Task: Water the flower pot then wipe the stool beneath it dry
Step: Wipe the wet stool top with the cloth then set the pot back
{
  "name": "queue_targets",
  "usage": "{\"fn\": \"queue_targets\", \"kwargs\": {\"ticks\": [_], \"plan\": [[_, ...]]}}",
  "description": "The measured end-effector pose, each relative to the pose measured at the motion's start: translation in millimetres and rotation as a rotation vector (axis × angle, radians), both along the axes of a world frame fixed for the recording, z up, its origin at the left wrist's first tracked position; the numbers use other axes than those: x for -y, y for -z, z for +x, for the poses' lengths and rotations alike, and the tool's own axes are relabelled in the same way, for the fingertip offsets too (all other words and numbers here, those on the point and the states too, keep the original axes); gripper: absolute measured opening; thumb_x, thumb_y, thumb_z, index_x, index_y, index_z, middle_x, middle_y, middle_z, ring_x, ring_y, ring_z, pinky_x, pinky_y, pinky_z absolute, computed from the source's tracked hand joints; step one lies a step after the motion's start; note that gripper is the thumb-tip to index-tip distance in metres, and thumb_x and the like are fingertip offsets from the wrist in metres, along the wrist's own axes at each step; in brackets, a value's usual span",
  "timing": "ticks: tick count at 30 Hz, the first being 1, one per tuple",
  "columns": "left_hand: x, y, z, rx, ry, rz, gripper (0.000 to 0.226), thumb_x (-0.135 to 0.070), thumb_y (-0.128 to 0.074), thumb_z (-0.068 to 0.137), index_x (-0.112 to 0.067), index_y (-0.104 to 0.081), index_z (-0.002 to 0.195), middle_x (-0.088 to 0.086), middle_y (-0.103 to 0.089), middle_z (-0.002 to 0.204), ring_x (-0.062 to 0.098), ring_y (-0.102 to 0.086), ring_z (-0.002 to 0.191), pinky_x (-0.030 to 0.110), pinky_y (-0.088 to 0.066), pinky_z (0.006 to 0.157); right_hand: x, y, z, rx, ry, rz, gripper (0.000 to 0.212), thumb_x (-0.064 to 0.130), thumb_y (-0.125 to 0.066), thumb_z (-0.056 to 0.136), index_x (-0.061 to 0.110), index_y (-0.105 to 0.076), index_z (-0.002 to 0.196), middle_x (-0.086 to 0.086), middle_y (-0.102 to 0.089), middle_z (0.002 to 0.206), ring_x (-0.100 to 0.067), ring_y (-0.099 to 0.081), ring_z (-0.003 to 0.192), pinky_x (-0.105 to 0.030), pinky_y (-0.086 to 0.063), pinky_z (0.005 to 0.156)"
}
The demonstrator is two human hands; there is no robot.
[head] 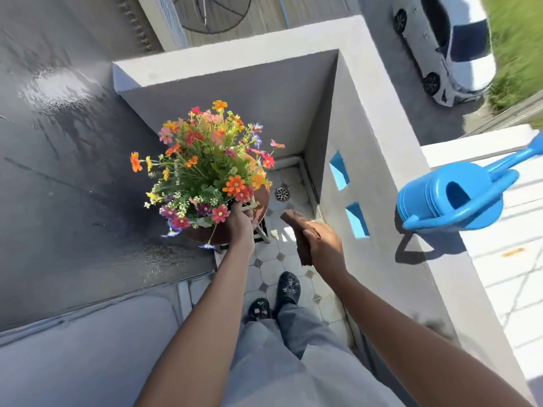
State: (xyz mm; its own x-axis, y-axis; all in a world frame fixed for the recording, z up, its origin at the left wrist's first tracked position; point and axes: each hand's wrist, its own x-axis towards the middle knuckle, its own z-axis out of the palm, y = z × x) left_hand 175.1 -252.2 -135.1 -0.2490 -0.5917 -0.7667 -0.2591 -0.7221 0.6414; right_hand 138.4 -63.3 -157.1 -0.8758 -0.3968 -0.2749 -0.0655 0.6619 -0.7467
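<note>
A pot of mixed orange, red, pink and purple flowers stands on a round reddish-brown stool in the balcony corner. My left hand grips the pot's white rim under the blooms; whether the pot rests on the seat or is lifted I cannot tell. My right hand holds a folded brown cloth just right of the stool, above the tiled floor. The blue watering can sits on top of the parapet wall to the right, apart from both hands.
A grey parapet wall with two blue openings closes the corner at right and back. A wet grey wall stands at left. A floor drain lies beside the stool. My feet stand on the tiles. A white car is parked below.
</note>
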Motion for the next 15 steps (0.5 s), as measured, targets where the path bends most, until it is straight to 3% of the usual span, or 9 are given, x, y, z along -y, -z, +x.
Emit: {"fn": "queue_targets", "kwargs": {"ticks": [4, 8, 11, 14, 15], "plan": [[0, 4, 6, -0.023, 0.050, 0.025, 0.031, -0.035, -0.041, 0.099, -0.016, -0.047, 0.074, 0.002, -0.041, 0.069, 0.012, -0.030, 0.052, 0.023, -0.024, 0.046, -6, -16, 14, -0.139, 0.024, 0.024, 0.031, 0.024, -0.044, 0.099, 0.029, -0.070, 0.115, 0.012, -0.068, 0.110, -0.008, -0.059, 0.096, -0.022, -0.044, 0.085], [-7, -5, 19, 0.070, 0.234, 0.025, 0.042, -0.050, -0.040, 0.097, -0.016, -0.050, 0.075, 0.003, -0.046, 0.066, 0.012, -0.034, 0.042, 0.024, -0.026, 0.043, -10, -46, 14, -0.170, 0.104, -0.008, 0.020, 0.009, -0.053, 0.098, 0.016, -0.072, 0.102, 0.005, -0.070, 0.097, -0.012, -0.060, 0.086, -0.029, -0.050, 0.078], [-20, -18, 28, 0.172, 0.497, -0.044, 0.041, -0.051, -0.049, 0.093, -0.011, -0.056, 0.089, 0.007, -0.054, 0.066, 0.015, -0.039, 0.044, 0.021, -0.028, 0.039, -15, -82, 14, -0.002, 0.235, -0.128, 0.019, 0.015, -0.052, 0.095, 0.021, -0.070, 0.092, 0.005, -0.068, 0.084, -0.018, -0.064, 0.081, -0.038, -0.057, 0.074], [-41, -49, 20, 0.084, 0.675, -0.148, 0.041, -0.043, -0.049, 0.092, -0.010, -0.052, 0.116, 0.010, -0.059, 0.078, 0.016, -0.045, 0.054, 0.025, -0.033, 0.046, -25, -121, 14, 0.007, 0.364, -0.233, 0.020, 0.020, -0.050, 0.095, 0.023, -0.070, 0.097, -0.001, -0.069, 0.086, -0.012, -0.065, 0.080, -0.021, -0.056, 0.070], [-49, -65, 13, 0.041, 0.702, -0.196, 0.041, -0.041, -0.048, 0.092, -0.006, -0.054, 0.112, 0.008, -0.058, 0.076, 0.016, -0.046, 0.055, 0.026, -0.033, 0.047, -31, -131, 13, -0.044, 0.388, -0.239, 0.019, 0.021, -0.050, 0.097, 0.023, -0.069, 0.101, 0.000, -0.070, 0.088, -0.011, -0.066, 0.082, -0.023, -0.056, 0.074]]}}
